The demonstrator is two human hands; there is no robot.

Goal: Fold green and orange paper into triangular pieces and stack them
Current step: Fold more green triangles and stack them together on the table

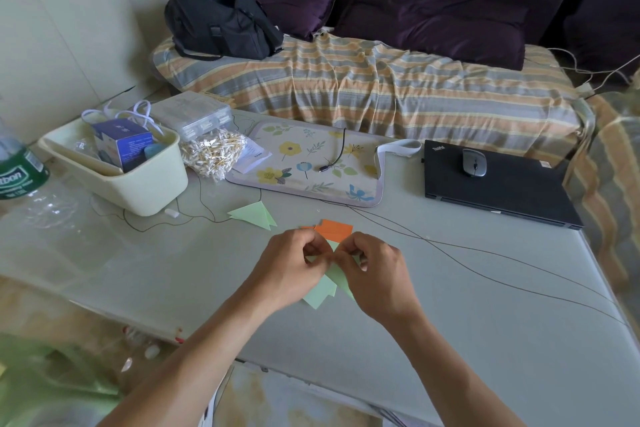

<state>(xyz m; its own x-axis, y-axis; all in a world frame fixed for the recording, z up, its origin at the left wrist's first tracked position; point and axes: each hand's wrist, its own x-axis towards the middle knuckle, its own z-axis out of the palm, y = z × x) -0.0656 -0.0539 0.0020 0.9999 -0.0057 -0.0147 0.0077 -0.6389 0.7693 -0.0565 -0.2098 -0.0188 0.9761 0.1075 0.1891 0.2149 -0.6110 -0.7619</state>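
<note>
Pinching green paper (327,282) between left hand (292,269) and right hand (375,274), just before orange paper (335,230) on table (450,305).

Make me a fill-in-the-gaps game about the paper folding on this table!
1. Both hands, left hand and right hand, pinch a ____ paper piece.
2. The paper lying just beyond the hands is ____.
3. The mouse sits on a closed black ____.
4. One folded green piece lies near the cream ____.

Missing words: green; orange; laptop; basket
</note>
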